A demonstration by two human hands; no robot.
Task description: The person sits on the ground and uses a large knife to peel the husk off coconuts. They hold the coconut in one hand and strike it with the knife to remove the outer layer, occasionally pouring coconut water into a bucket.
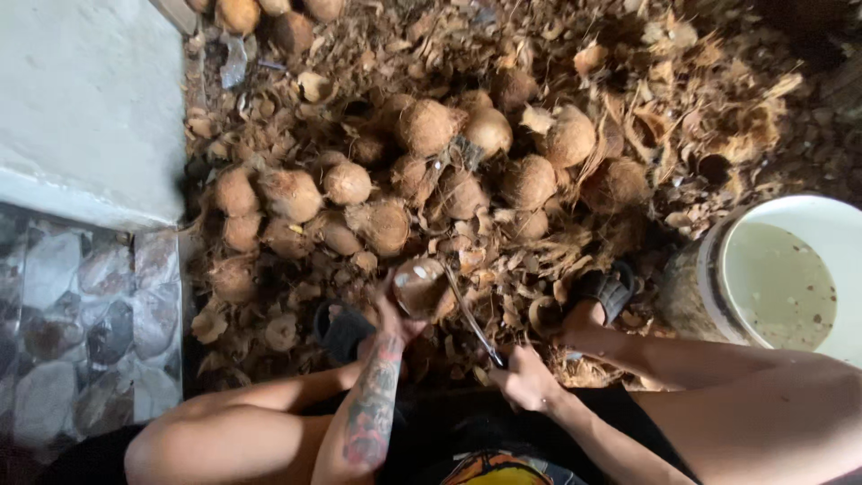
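Left hand [392,316]: grip closed around a husked coconut [422,287]; fingers wrap its near side; forearm tattooed; the nut is held just above the ground litter, between the person's two feet; a pale cut patch shows on its upper face.
Right hand [525,377]: grip closed on the handle of a curved blade [469,316]; the handle itself is hidden inside the fist; the metal runs up and left from the fist, its far end meeting the right edge of the held coconut; exact contact point too small to tell.
Coconut pile [431,171]: many brown, fibrous nuts heaped just beyond the held one; they lie touching one another; a few more sit at the top left corner.
Husk litter [691,108]: dry husk strips and shell scraps cover the ground around and behind the pile; thickest to the upper right.
Bucket [718,269]: white, at the right, just beside the right foot; holds cloudy liquid with dark specks afloat.
Sandals [346,332]: dark, one on each foot; the left one directly below the held nut; the right one near the bucket.
Left side: a grey concrete slab [85,99] above; stone-patterned paving [81,323] below.
Posture: bare knees spread wide, both arms reaching in between them.
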